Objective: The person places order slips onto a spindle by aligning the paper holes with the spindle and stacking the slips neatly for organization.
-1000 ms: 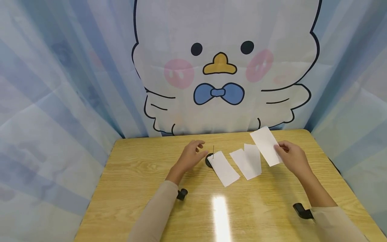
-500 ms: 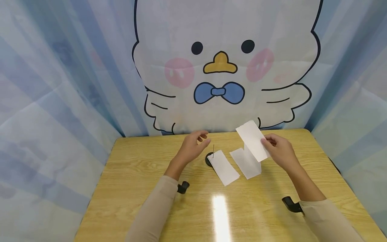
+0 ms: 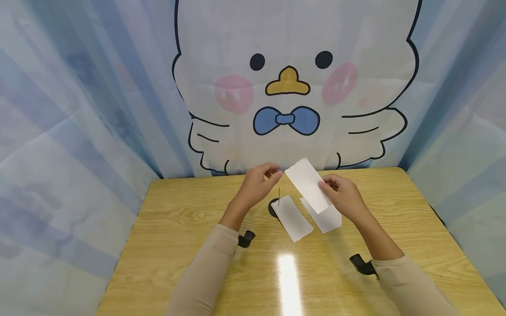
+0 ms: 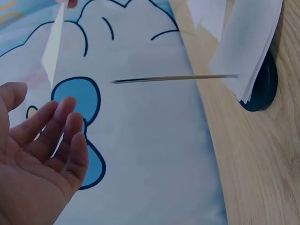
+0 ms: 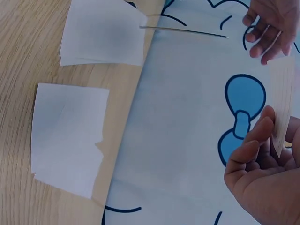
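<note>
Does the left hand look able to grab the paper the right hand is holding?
Probably yes. The left hand holds nothing and is close to the paper in the right hand, and nothing shows between them. The spike looks out of the way.

I see a pale blue curtain (image 3: 79,131) down both sides of the frame, a printed white bird (image 3: 292,48) with a blue bow tie (image 3: 286,120) at upper centre, and a wooden table (image 3: 174,224) below, a glare (image 3: 290,285) streaking its bottom centre.

Behind bare left hand (image 3: 253,186) and bare right hand (image 3: 345,198), head view faces forward-down; close wrist views share the thin silver metal spike (image 4: 173,79) between
</note>
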Action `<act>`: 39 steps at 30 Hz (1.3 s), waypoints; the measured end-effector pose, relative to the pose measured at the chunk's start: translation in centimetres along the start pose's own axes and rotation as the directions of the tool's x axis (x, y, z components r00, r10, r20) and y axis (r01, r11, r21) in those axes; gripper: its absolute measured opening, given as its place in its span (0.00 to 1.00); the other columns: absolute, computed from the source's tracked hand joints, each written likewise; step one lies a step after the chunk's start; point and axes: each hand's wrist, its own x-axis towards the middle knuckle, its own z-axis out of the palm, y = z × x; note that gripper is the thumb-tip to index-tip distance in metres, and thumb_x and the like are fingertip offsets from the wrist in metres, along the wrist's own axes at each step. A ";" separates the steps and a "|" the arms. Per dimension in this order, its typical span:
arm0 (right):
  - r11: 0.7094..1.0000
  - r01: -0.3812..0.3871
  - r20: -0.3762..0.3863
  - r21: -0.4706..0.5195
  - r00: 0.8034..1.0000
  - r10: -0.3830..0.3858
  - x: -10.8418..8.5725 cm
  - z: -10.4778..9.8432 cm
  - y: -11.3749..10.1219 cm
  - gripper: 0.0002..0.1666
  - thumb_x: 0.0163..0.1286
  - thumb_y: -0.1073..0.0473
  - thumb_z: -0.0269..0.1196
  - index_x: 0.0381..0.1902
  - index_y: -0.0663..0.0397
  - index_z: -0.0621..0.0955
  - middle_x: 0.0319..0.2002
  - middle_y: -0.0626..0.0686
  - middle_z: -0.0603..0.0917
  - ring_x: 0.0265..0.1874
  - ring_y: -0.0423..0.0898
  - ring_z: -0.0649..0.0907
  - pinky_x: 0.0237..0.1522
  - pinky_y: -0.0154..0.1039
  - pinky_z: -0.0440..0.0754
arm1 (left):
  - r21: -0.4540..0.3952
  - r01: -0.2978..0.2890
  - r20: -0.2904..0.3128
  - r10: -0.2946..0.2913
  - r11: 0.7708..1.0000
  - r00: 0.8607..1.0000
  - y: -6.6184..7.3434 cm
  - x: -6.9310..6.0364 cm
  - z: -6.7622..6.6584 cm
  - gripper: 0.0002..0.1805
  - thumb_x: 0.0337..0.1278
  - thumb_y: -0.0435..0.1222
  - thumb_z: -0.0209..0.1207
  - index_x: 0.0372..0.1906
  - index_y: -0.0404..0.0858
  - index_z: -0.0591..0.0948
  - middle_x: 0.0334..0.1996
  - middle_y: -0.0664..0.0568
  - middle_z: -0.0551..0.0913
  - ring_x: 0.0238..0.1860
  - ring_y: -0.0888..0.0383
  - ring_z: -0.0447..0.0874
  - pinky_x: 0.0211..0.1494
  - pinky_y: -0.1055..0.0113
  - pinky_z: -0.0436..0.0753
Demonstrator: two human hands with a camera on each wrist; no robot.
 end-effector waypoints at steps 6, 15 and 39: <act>0.999 0.028 0.021 0.029 0.999 -0.028 0.0 1.4 -0.4 0.17 0.79 0.54 0.61 0.53 0.62 0.84 0.42 0.60 0.87 0.36 0.47 0.82 0.34 0.33 0.81 | -0.046 0.063 -0.028 -0.064 0.997 0.998 0.6 0.4 0.3 0.15 0.76 0.47 0.58 0.53 0.43 0.86 0.41 0.54 0.87 0.42 0.58 0.82 0.43 0.62 0.83; 0.996 0.021 0.070 0.086 0.997 -0.028 0.1 2.6 -0.4 0.15 0.79 0.56 0.61 0.52 0.63 0.84 0.43 0.61 0.87 0.36 0.48 0.84 0.35 0.34 0.83 | -0.132 0.154 -0.061 -0.163 0.979 0.985 0.2 0.6 1.1 0.08 0.72 0.39 0.62 0.43 0.38 0.87 0.38 0.49 0.87 0.39 0.55 0.83 0.42 0.64 0.82; 0.996 -0.065 0.142 0.065 0.988 0.055 -0.4 3.6 1.6 0.17 0.81 0.50 0.58 0.47 0.59 0.82 0.40 0.56 0.85 0.37 0.47 0.79 0.36 0.38 0.77 | -0.186 0.250 -0.069 -0.266 0.950 0.961 -1.7 0.0 2.3 0.07 0.72 0.36 0.62 0.43 0.39 0.89 0.36 0.50 0.87 0.37 0.56 0.83 0.39 0.65 0.82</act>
